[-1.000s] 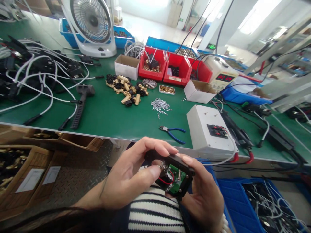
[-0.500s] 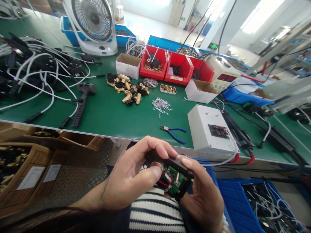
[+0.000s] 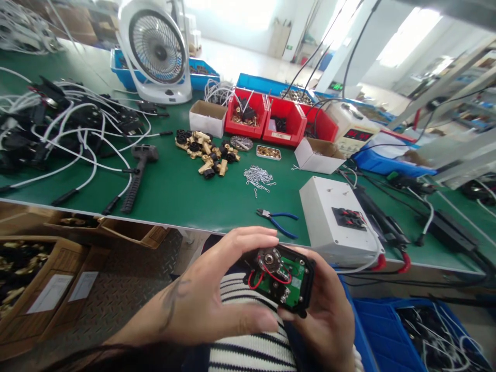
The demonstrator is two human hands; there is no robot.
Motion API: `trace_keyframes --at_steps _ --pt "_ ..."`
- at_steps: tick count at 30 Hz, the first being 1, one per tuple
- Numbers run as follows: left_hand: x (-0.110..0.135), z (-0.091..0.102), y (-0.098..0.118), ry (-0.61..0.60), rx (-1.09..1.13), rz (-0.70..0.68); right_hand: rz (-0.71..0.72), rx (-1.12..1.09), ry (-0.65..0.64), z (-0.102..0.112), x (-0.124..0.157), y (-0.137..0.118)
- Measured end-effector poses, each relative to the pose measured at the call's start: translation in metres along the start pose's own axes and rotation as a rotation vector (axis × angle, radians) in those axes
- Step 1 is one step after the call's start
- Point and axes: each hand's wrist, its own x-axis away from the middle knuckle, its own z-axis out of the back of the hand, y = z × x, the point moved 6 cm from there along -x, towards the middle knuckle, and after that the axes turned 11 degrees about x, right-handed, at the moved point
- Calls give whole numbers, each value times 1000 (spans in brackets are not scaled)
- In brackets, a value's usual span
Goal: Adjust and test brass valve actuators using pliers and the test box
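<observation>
A black plastic housing is tilted toward me above my lap, its open side showing a green circuit board. Red wires run from the board to a round metal part at the housing's upper left. My right hand grips the housing from the right, fingers behind it and thumb at its lower edge. At the left, my left hand is spread around the housing; its fingers stretch along the top edge and its thumb stands apart below. Whether those fingertips touch the housing is hard to see.
On the green bench lie blue-handled cutters, metal clips, brass fittings and a hammer. A grey box stands right, a cable heap left. Red bins and a fan stand behind.
The housing has turned so its circuit board faces me more fully. My left thumb has come off the round metal part and the left hand has opened.
</observation>
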Motion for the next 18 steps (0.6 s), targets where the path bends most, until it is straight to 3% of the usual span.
trace_keyframes --at_steps 6,9,12,15,18 --pt "3 7 -18 293 66 48 -86 -215 38 -6 -9 0" --pt "3 7 -19 328 13 70 -129 -284 53 -10 -12 5" --pt "-4 16 -17 368 -185 -20 -219 -369 53 -21 -19 18" --pt "-26 43 -26 467 -530 -108 -413 -523 -18 -42 -32 41" --pt "-60 90 -54 596 -650 -59 -648 -652 -98 -66 -42 63"
